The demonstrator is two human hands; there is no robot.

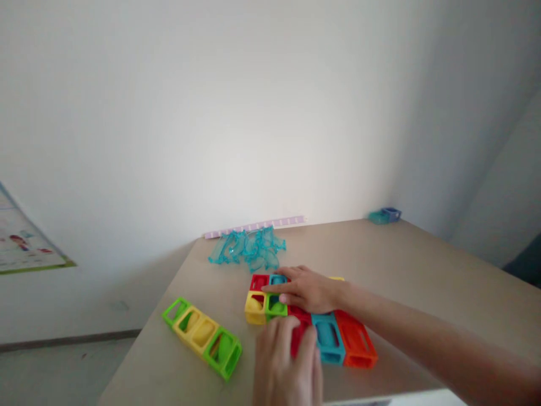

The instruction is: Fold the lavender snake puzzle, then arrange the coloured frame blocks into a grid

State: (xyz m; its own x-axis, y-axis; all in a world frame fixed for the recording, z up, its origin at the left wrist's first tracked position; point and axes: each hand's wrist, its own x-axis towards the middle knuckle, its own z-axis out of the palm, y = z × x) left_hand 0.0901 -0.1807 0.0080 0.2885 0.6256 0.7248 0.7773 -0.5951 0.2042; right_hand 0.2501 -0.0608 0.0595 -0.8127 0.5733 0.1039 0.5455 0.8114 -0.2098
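Note:
Several hollow plastic cube blocks are grouped near the table's front edge. A yellow block (255,308) and a green block (276,306) are at the left of the group, with a dark red block (259,282) and a blue block (277,279) behind. My right hand (310,288) lies across the group, fingers stretched out over its top. In front, my left hand (287,358), blurred, has finger and thumb around a red block (299,337), beside a light blue block (328,337) and an orange block (357,341). Both hands partly hide the group.
A separate row of green and yellow blocks (203,335) lies on the left of the table (139,369). Behind the group are clear teal plastic pieces (249,248) and a purple-white strip (283,222) along the wall. A small dark blue container (391,214) sits far right.

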